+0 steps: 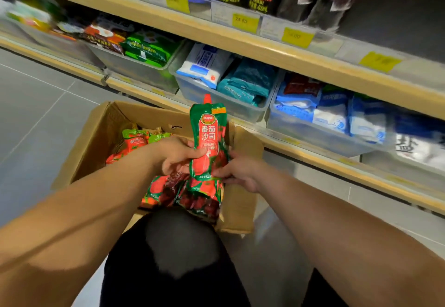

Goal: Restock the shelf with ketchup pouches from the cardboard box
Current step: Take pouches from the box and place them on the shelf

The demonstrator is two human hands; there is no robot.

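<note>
1 pouch (209, 138), L hand (177, 154), R hand (238, 174)

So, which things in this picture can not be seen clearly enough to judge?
Head view only.
Number of pouches left in the brown cardboard box: the left hand, the right hand, the held red-and-green ketchup pouch and the black-clad knee cover them.
Prices on the yellow shelf tags: blurred by motion.
The light wooden shelf's right end: cut off by the frame edge.

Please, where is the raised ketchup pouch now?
The pouch is mid head view, above the cardboard box, gripped by the left hand and right hand.
</note>
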